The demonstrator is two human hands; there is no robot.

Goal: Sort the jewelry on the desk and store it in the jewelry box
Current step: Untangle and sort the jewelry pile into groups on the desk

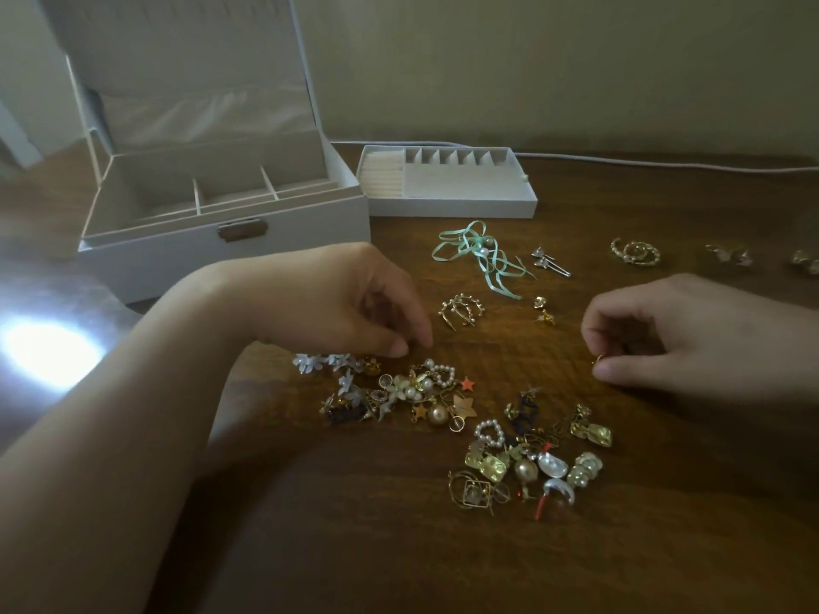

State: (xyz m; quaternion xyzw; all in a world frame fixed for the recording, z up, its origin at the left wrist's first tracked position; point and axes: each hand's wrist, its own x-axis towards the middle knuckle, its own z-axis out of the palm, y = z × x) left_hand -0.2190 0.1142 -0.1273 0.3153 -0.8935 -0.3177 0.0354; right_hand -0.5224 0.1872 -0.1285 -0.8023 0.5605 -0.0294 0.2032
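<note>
A white jewelry box (283, 223) stands open at the back left, its lid up and its compartments showing. Its removable tray (465, 201) lies beside it on the right. A mixed pile of jewelry (465, 418) with pearls, gold pieces and stars spreads across the wooden desk (664, 502) in front of me. My left hand (354, 299) hovers with curled fingers just above the pile's left end, fingertips near the desk and nothing visibly held. My right hand (678, 334) pinches a small gold earring (599, 358) at the desk surface.
Sorted pieces lie further back: mint ribbon earrings (483, 254), silver studs (549, 259), gold crescent earrings (461, 310), small gold studs (543, 310), pearl hoops (636, 252) and more pairs at the far right (735, 254). A white cable (664, 166) runs along the wall.
</note>
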